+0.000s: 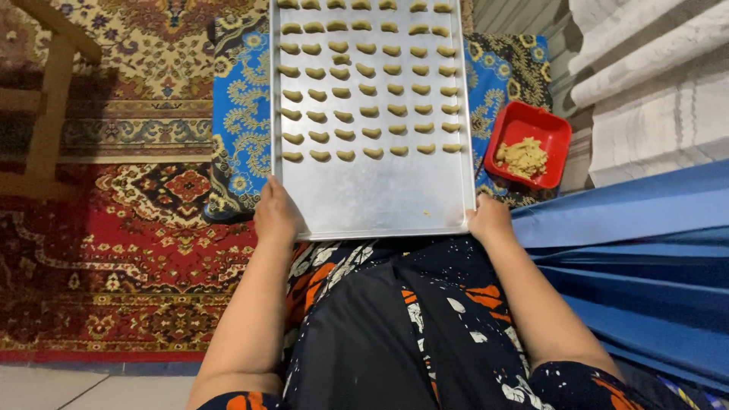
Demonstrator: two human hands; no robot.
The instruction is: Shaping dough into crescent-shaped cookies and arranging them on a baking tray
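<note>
Hands clamped on tray [380, 197] near corners: left hand [277, 216], right hand [490, 219]. Tray lies on blue cloth [239, 129] on floor. Risk: uneven lift/tilt w/ dough pieces [368, 91] sliding together; red dish [529, 144] close, could get bumped.

**Bare arms and a dark patterned garment, seen from above**

Two bare forearms reach forward from the bottom of the view, with no sleeves covering them below the elbow. The left hand [277, 216] and right hand [490, 219] wear no gloves, and no rings, bracelets or watch can be seen. The lap is covered by a dark garment [395, 326], mostly black, printed with bright orange patches and scattered white specks and splashes. A plainer black panel runs down the middle of it. Near each elbow, at the lower corners, the same orange-and-black print shows again.
</note>
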